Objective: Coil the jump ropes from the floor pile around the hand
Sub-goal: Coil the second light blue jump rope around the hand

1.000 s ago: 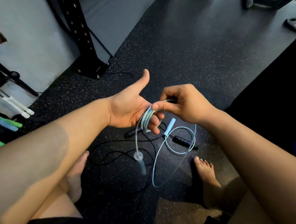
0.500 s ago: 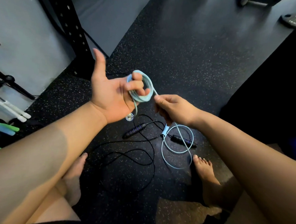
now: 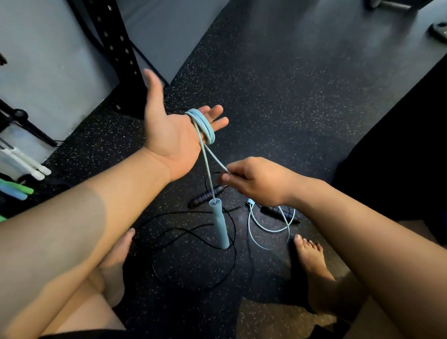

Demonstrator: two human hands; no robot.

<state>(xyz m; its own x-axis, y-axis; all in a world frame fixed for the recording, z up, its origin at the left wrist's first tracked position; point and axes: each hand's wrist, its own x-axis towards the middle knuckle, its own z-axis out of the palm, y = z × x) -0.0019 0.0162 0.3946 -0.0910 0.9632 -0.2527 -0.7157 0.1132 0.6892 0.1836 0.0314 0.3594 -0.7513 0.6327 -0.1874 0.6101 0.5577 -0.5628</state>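
Head view, 1 camera. Item 1: left hand point(image 3: 167, 138), palm facing up, thumb spreading wide, fingers stretching out straight and gripping nothing. Item 2: light blue jump rope point(image 3: 202, 126), lying in several turns around the fingers of the left hand; 2 strands are running down from the coil toward the person. Item 3: light blue handle point(image 3: 219, 223), hanging from 1 of those strands below the left hand, above the floor. Item 4: right hand point(image 3: 255, 181), fingers curling, thumb and forefinger pinching the other strand just below the coil. The loose remainder of the blue rope is trailing in a loop point(image 3: 266, 228) on the floor under the right wrist, and its second handle end point(image 3: 250, 202) is showing beside the right hand. Item 5: black jump rope point(image 3: 188, 235), sprawling in loose loops on the floor between the bare feet, with 2 dark handles point(image 3: 206, 195) lying near the blue loop. Item 6: speckled black rubber floor point(image 3: 286, 82). Item 7: left foot point(image 3: 116, 262) and right foot point(image 3: 313, 267), resting on either side of the ropes. Item 8: black perforated rack upright point(image 3: 112, 39), standing against the grey wall. Item 9: white handles point(image 3: 23, 162) and green handles point(image 3: 17, 187), lying at the left edge.
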